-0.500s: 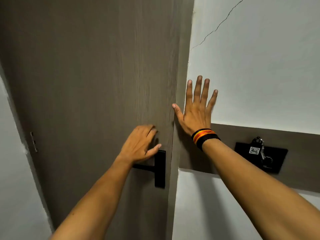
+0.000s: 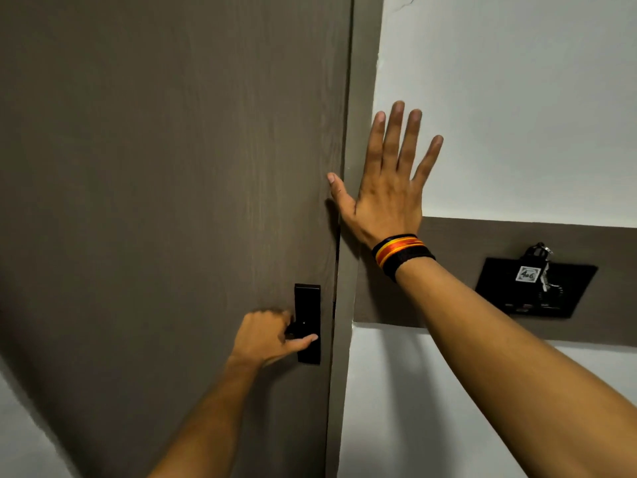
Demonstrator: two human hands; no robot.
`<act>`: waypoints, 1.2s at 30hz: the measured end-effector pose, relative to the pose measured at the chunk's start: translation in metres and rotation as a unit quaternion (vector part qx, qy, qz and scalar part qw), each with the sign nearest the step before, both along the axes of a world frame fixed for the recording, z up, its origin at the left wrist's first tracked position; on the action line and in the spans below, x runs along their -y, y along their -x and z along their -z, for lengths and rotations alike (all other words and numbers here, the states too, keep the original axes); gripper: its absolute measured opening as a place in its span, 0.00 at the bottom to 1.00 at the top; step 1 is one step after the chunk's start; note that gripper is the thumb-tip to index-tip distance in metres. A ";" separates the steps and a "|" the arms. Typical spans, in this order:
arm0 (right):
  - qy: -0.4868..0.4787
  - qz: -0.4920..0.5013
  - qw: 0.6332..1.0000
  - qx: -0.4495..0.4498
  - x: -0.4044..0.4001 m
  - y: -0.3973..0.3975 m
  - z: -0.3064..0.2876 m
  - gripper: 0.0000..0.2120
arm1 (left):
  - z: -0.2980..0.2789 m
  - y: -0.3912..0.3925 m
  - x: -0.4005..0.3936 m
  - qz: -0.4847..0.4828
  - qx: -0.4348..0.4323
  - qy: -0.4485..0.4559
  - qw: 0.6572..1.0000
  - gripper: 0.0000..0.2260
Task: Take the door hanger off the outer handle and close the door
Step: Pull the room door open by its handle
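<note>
The grey-brown wooden door [image 2: 165, 188] fills the left of the head view, its edge lying against the door frame [image 2: 348, 270]. A black handle plate [image 2: 307, 322] sits near that edge. My left hand [image 2: 267, 336] is closed around the black lever handle beside the plate, thumb resting on the plate. My right hand [image 2: 387, 191] lies flat with fingers spread on the frame and white wall, thumb touching the door edge; a black, red and orange wristband is on that wrist. No door hanger is visible.
A black wall panel [image 2: 532, 288] with a key and a small numbered tag hanging from it sits on a brown wall strip at the right. White wall [image 2: 517, 98] lies above and below the strip.
My left hand has dropped from resting above the lever and closed around it. The door edge now lies closer against the frame. My right hand stays flat on the wall.
</note>
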State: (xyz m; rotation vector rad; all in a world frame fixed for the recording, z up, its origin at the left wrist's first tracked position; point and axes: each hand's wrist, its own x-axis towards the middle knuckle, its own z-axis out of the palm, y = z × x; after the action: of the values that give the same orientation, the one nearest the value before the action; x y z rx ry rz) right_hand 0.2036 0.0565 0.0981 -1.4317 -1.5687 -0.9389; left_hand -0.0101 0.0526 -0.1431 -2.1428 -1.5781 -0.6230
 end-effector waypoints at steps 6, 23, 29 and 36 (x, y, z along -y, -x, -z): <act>-0.013 0.009 1.000 -0.001 -0.003 -0.001 0.000 0.47 | 0.017 -0.009 -0.008 -0.040 0.094 0.008 0.995 0.36; 0.002 -0.003 1.000 0.005 -0.002 -0.001 0.000 0.46 | 0.049 -0.065 0.019 -0.047 0.492 0.086 0.865 0.32; 0.015 -0.212 0.974 -0.084 0.016 -0.008 0.008 0.35 | 0.053 -0.053 0.051 -0.046 0.502 0.063 0.861 0.27; 0.184 -0.460 0.828 -0.261 0.085 -0.027 0.091 0.11 | 0.030 -0.003 0.080 -0.070 0.252 0.086 0.961 0.40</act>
State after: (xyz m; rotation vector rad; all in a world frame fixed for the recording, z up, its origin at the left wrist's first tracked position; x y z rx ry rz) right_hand 0.2308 -0.0286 0.0076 -0.8344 -1.7399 0.3255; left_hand -0.0069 -0.0276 -0.1732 -2.0684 -2.0941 -1.0839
